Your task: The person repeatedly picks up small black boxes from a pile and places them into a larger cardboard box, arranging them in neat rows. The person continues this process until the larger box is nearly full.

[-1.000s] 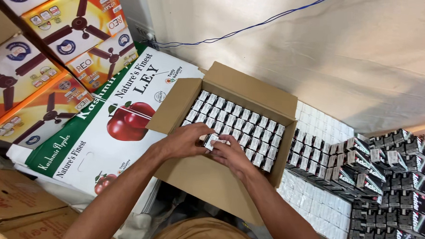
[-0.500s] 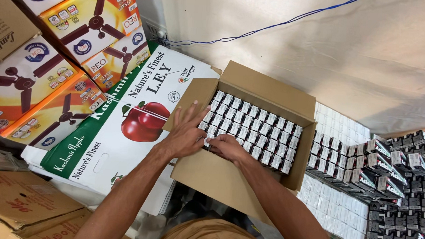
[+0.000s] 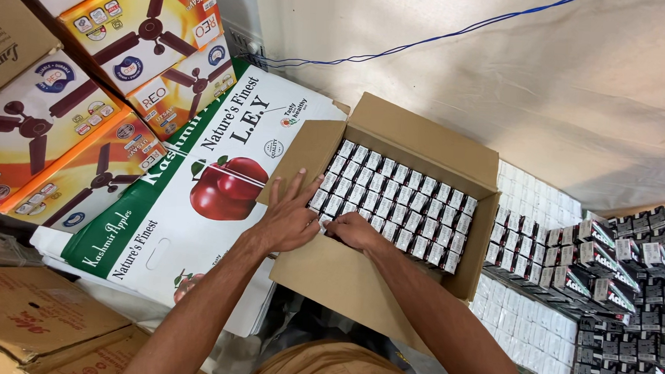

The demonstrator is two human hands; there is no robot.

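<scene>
Shifted leftward, left hand (image 3: 290,221) lies flat, grip open; right hand (image 3: 353,230) pinches small boxes (image 3: 399,201)

Small packs (image 3: 407,194) fill the carton (image 3: 432,135) — flattened fruit box (image 3: 197,203) left of it.

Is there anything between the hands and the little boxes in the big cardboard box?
Nothing visible. The carton is open on top, and both the left hand and right hand already rest on the small boxes at the near-left corner.
</scene>
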